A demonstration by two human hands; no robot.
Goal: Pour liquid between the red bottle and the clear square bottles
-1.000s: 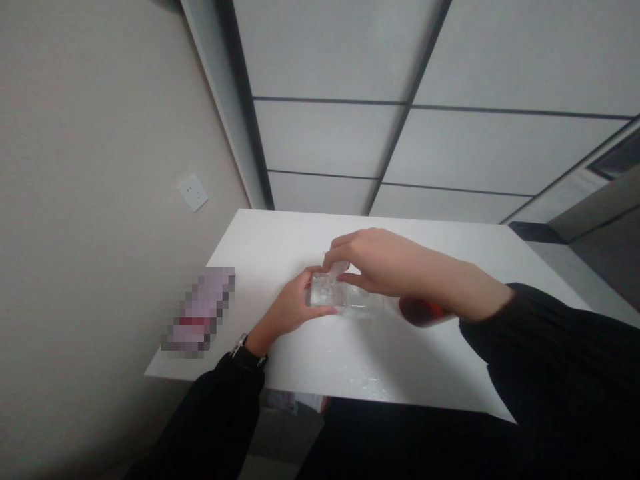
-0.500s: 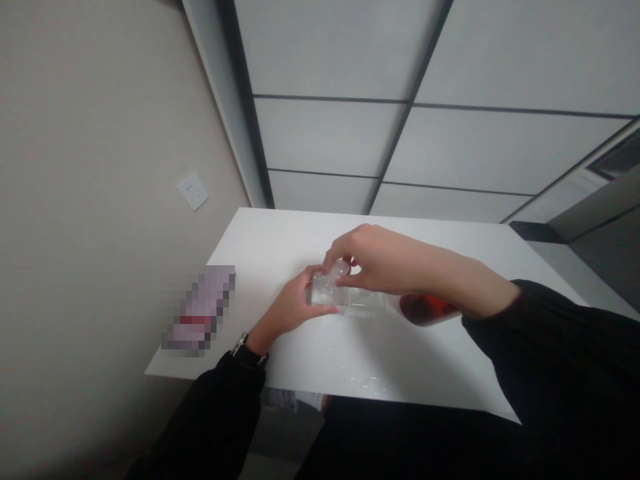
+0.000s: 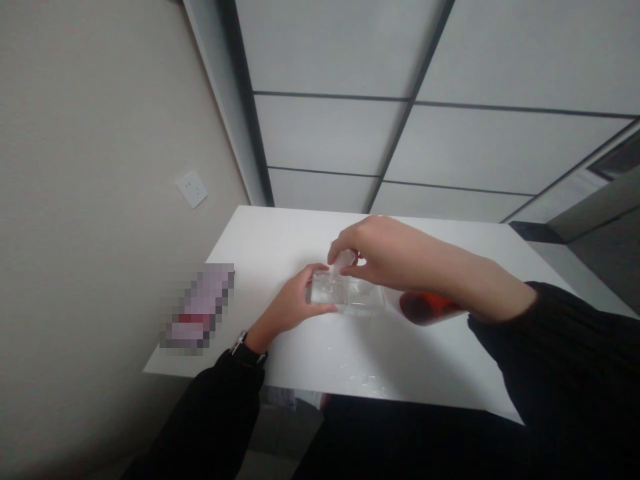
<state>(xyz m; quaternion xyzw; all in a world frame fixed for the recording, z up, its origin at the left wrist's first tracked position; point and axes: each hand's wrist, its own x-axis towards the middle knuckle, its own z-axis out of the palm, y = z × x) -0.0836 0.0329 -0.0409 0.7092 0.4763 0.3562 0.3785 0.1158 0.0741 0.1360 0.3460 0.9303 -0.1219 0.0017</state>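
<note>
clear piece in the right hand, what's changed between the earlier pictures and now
The right hand and the clear piece it holds moved slightly up and right in the picture. Nothing was visibly let go. The left hand stayed around the clear box; the red container stayed put.

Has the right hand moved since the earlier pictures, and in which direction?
Yes. Against the far edge of the table, the right hand has moved slightly up and rightward in the picture; its top now almost meets that edge.
</note>
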